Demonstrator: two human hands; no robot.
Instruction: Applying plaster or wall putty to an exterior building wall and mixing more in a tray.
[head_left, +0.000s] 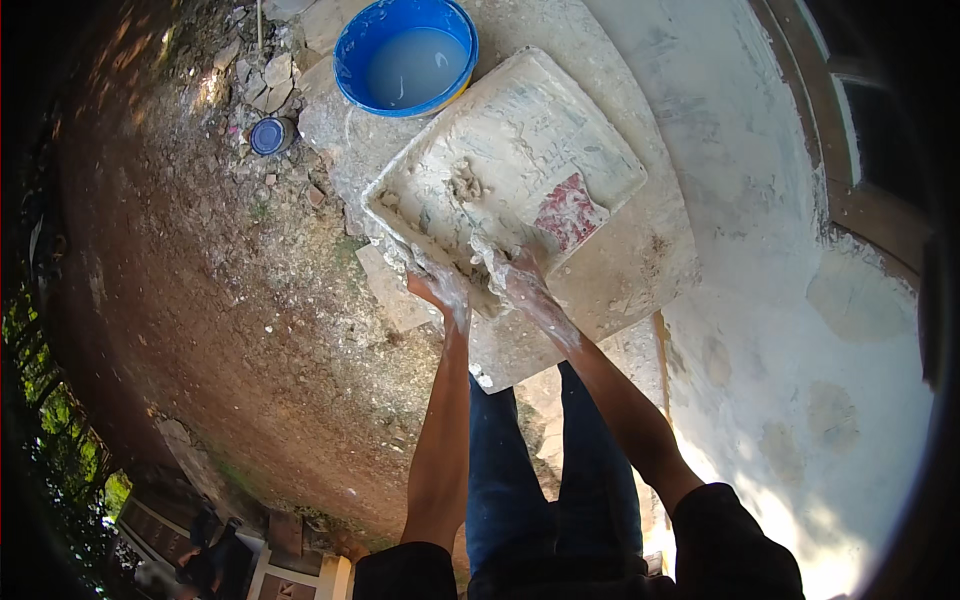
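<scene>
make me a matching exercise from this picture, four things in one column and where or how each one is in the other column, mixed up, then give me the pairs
Things:
1. blue bucket
2. small blue lid
3. red patch
4. both hands

Descriptions:
A. at the near edge of the white tray, coated in pale paste
B. on the tray's right part
C. holds cloudy water, beyond the tray
D. on the ground left of the bucket, by rubble

Pairs: 1-C, 2-D, 3-B, 4-A

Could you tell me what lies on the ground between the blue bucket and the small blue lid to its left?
In the head view, loose stones and rubble lie between the blue bucket and the small blue lid.
</scene>
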